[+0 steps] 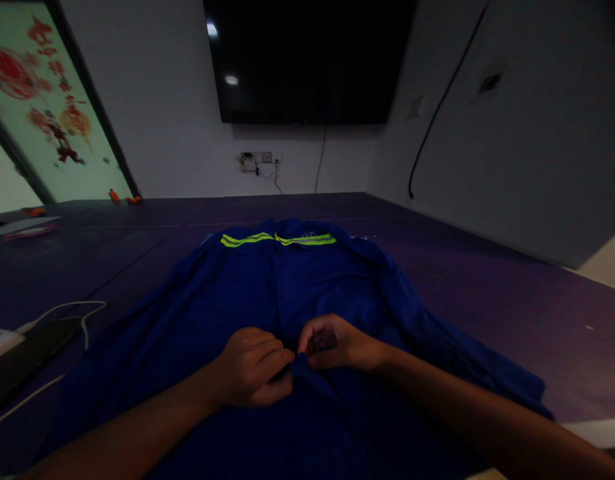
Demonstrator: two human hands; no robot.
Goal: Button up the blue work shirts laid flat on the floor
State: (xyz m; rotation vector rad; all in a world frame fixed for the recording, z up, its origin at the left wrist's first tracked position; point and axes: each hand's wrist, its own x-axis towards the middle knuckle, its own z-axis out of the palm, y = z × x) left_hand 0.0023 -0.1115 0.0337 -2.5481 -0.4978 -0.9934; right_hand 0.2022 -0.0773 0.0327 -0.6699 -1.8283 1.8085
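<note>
Blue garment (242, 287): matt cloth, creased. Purple surface (467, 273): smooth, faint sheen. Screen (312, 60): glossy. Wall (157, 100): matt.

The bottom edge cuts off the lower part of the shirt (237, 287); the top edge crops the television (312, 60). Curled fingers hide what the left hand (257, 367) grips, and the marks (310, 234) near the collar are too small to read.

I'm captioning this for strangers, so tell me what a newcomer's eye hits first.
Bright yellow-green stripes across the blue shirt stand out first, mid-picture. Next come the left grip and right grip, close together at its front, low in the middle. Above, a big black screen hangs on the wall.
</note>
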